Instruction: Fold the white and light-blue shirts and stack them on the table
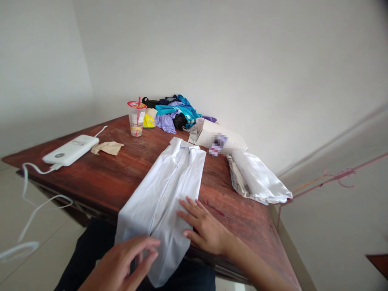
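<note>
A white button-up shirt [169, 190], its sides folded in, lies lengthwise on the wooden table with its collar pointing away from me. The lower end hangs over the near edge, above my lap. My right hand [201, 226] rests flat on the shirt's right side, fingers spread. Over the lower left part of the shirt is my left hand [127, 258], its fingers bent and the thumb apart from them, with nothing visible between. Whether the left fingertips touch the cloth I cannot tell.
On the reddish-brown table [133, 161] stand a plastic cup [136, 119] with a straw and a white power bank [71, 149] with a cable. Crumpled brown paper [109, 148] lies beside it. Behind are piled clothes [178, 111], a white box [224, 137] and folded white cloth [260, 176].
</note>
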Demonstrator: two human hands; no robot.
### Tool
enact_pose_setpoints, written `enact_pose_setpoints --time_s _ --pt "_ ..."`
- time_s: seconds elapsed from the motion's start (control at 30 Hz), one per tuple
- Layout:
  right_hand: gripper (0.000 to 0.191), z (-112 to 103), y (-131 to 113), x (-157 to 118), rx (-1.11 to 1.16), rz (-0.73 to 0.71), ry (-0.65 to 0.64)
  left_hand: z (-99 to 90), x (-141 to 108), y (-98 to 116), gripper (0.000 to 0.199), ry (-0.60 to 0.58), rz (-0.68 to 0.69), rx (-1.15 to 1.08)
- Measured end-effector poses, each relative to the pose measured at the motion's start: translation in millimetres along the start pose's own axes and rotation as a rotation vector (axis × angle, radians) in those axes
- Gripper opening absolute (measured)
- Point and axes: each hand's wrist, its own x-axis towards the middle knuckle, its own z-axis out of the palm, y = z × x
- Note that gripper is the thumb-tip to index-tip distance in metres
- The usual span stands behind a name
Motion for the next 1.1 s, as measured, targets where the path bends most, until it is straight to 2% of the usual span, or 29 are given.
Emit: enact_pose_setpoints --time_s 0.1,0.17,0.33,0.5,0.67,0.8,0.9,1.1 --pt "0.059 -15 23 34 -0.029 0.049 0.084 0.2 34 17 0.032 0.136 0.109 0.216" --pt "0.059 -20 38 54 -0.038 0.041 0.084 5.2 47 19 0.030 0.161 0.131 0.288" --pt "0.058 -18 58 80 -0.066 -0.014 0.056 15.3 50 10 0.035 0.081 0.113 0.251" --pt "0.045 -17 69 90 -0.073 -0.031 0.190 16.2 54 8 0.038 0.012 0.046 0.269" --pt "0.026 -36 98 114 -0.181 0.013 0.288 18.6 53 13 0.044 -0.055 -0.049 0.483" --pt "0.017 -57 113 135 -0.190 0.006 0.224 18.5 46 14 0.047 -0.121 -0.166 0.643" --pt "0.009 -66 116 146 -0.151 -0.017 0.162 16.8 43 10 0.048 -0.132 -0.164 0.570" --pt "0.005 -67 118 152 -0.103 -0.041 0.133 12.0 41 -12 0.038 -0.095 -0.001 0.263"
